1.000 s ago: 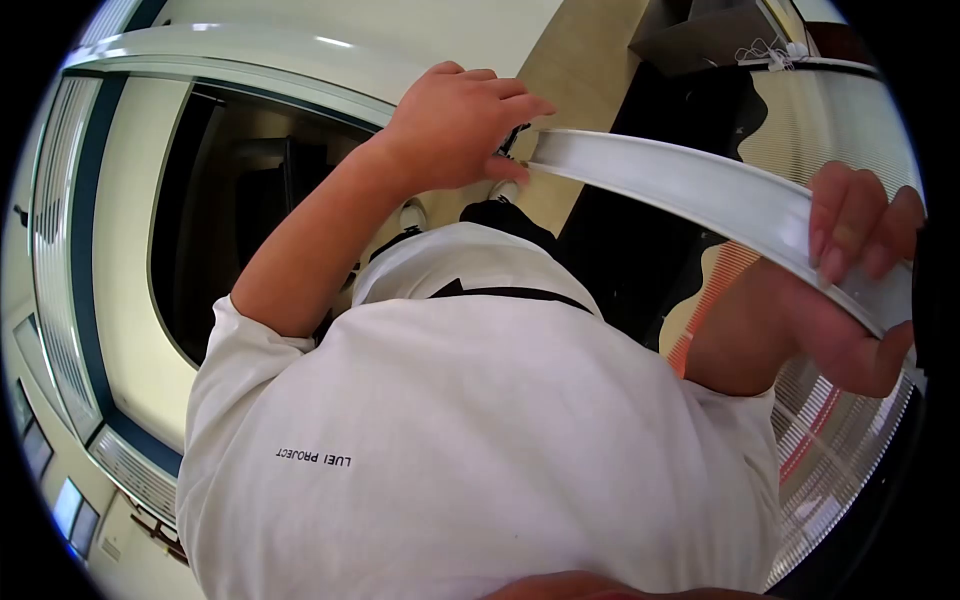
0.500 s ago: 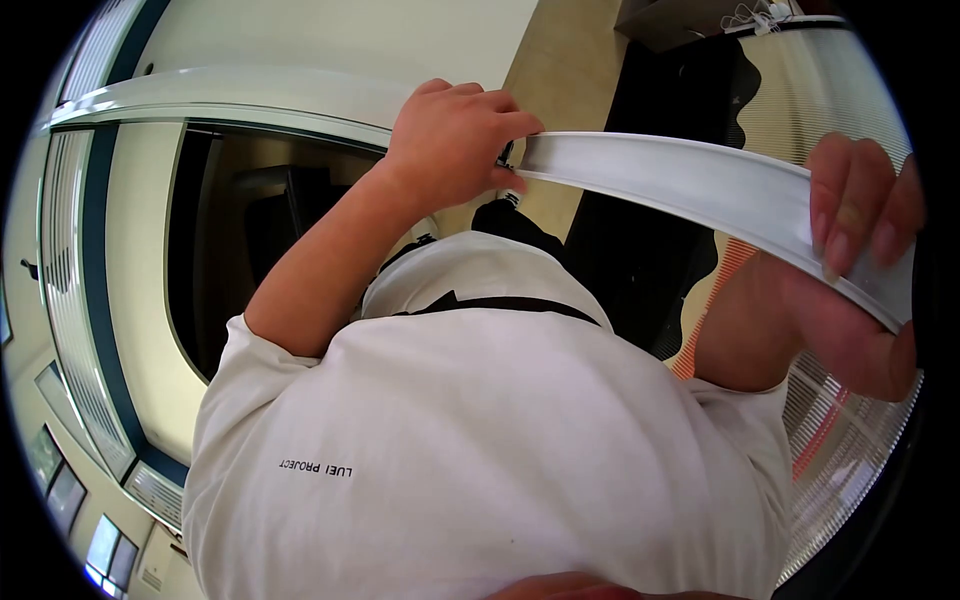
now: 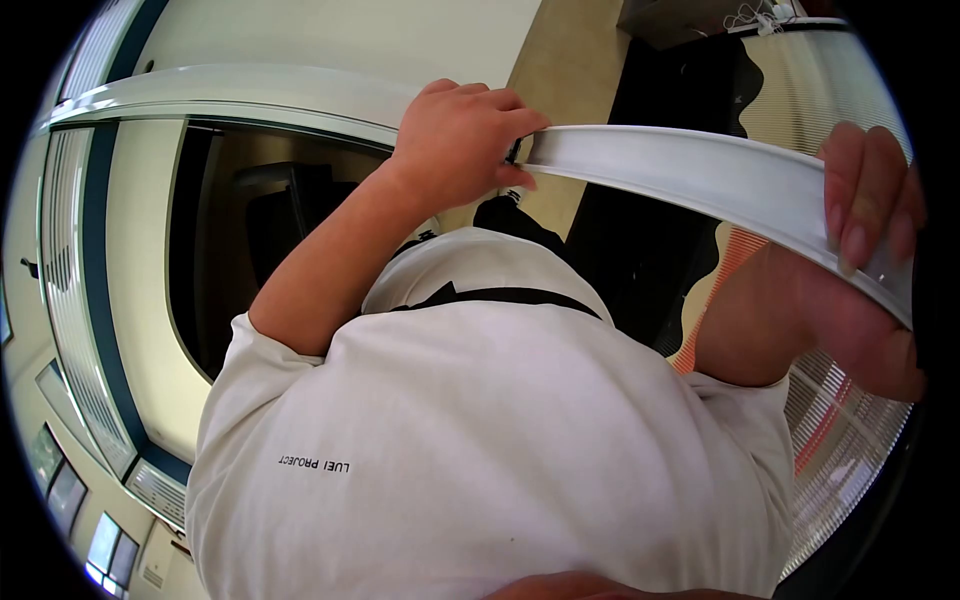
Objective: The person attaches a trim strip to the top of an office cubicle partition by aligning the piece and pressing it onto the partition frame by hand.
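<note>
A long white strip (image 3: 660,165), slightly curved in this lens and with raised edges, spans in front of my body. My left hand (image 3: 470,135) is closed at its left end, thumb below and forefinger above, where a small dark piece shows at the tip. Around the strip's right part, my right hand (image 3: 870,205) is closed, fingers over the upper edge and thumb beneath. The strip's far right end goes out of view into the dark rim.
On the left, a pale wall unit (image 3: 145,270) has a dark opening with a black object (image 3: 290,205) inside. A black wavy-edged panel (image 3: 640,240) lies beyond the strip. Ribbed translucent sheeting (image 3: 840,460) stands at right. White cables (image 3: 755,18) lie at the top right.
Both hands and the strip have shifted very slightly up and to the right in view. My grip on the strip looks the same.
</note>
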Available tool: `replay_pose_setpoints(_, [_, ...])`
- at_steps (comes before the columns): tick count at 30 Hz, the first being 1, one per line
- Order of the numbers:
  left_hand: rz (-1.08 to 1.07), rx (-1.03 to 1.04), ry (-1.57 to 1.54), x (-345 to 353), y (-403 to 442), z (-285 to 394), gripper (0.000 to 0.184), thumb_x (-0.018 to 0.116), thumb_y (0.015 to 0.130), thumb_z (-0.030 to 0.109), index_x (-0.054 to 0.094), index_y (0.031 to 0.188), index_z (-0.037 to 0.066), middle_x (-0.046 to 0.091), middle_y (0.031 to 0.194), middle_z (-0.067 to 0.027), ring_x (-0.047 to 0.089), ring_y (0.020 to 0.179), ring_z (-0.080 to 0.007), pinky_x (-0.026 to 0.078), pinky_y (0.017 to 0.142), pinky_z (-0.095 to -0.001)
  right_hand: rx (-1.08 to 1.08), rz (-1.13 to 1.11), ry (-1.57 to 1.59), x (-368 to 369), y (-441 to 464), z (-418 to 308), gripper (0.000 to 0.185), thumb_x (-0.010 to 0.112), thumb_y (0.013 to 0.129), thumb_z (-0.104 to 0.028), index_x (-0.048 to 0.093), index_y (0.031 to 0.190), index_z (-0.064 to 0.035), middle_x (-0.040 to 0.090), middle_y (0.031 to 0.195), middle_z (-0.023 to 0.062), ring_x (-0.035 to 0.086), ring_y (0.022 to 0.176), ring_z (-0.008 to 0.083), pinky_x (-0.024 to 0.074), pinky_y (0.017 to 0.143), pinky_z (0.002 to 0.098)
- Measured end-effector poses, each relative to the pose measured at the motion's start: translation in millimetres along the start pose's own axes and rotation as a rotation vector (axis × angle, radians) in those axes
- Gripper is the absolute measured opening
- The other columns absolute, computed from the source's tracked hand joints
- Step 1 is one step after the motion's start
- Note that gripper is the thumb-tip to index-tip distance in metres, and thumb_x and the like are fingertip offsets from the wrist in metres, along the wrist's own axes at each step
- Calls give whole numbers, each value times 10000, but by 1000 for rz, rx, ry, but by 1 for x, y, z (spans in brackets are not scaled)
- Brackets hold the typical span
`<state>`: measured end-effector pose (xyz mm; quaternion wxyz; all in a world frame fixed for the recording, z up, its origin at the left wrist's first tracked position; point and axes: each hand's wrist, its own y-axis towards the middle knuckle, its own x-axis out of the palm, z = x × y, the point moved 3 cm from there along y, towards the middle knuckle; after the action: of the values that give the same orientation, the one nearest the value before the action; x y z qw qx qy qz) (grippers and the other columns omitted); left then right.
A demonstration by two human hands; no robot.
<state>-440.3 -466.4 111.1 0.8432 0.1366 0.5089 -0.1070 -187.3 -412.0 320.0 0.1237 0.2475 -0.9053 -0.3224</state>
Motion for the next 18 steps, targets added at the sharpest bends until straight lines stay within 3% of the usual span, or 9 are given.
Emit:
replay_pose_setpoints(11, [-70,-40,18,23,2,3,572,914,723,444,745,1225,228,736,1135,42,688,1071,-190,492,962,-389,26,16,-46,18,29,36,343,661,839,-392,616,1117,-197,516,823,16,530,582,125,442,609,264])
replay_pose_setpoints(18, [-57,14,39,28,4,5,545,921,752,312,710,1243,203,726,1139,46,681,1082,-189,492,967,-377,51,32,-71,27,49,43,344,654,847,-388,606,1126,-192,518,823,20,530,582,131,445,605,273])
